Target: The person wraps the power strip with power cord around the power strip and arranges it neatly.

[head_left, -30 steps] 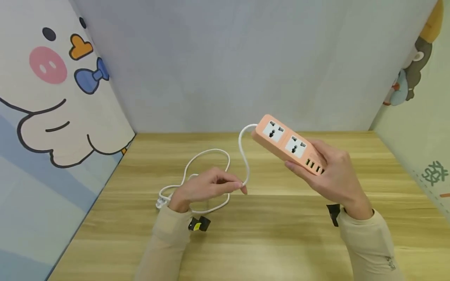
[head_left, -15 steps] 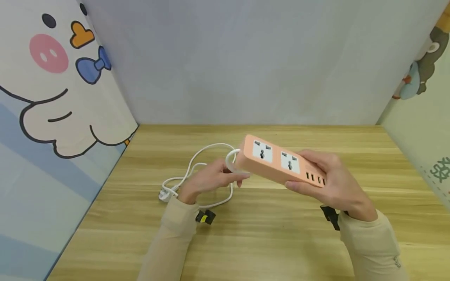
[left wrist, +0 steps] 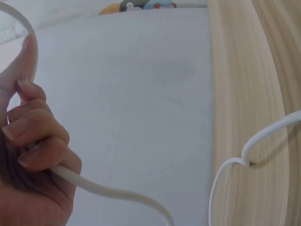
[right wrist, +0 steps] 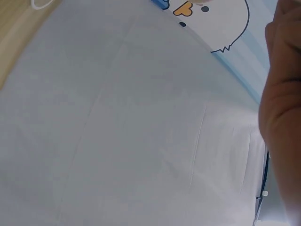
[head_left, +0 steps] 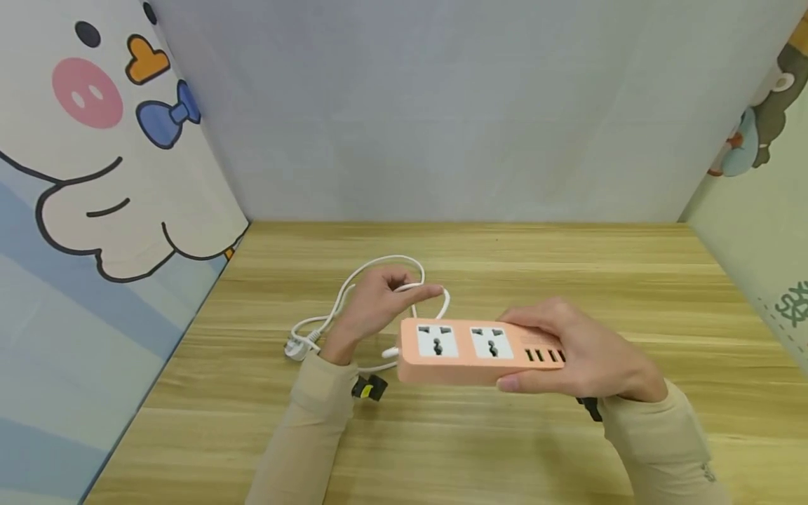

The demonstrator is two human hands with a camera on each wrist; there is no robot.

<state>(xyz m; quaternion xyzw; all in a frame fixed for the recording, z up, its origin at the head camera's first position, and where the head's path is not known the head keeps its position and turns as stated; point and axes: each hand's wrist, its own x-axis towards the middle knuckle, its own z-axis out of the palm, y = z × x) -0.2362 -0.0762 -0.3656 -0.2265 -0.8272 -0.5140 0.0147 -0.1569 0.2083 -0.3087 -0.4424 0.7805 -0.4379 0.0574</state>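
My right hand (head_left: 583,354) grips the USB end of a peach power strip (head_left: 463,352), thumb along its near side. Two white sockets and several USB ports face up toward the head camera. A white cord (head_left: 447,303) leads from the strip's left end to my left hand (head_left: 379,301). In the left wrist view, the fingers (left wrist: 40,125) curl round the cord (left wrist: 108,190), which also passes behind the fingertips at the top. The cord's white plug (head_left: 297,347) lies on the table left of my left wrist. Only the edge of my right hand (right wrist: 287,70) shows in the right wrist view.
More of the cord lies looped on the wooden table (head_left: 536,266) behind my left hand. A grey wall (head_left: 442,112) rises at the table's back edge. Cartoon-printed panels stand at left and right. Black camera mounts (head_left: 369,387) sit on the wrists.
The power strip has come down and left, turning from a slant to nearly level. My left hand has risen toward the back with the cord, and the strip now sits in front of it.
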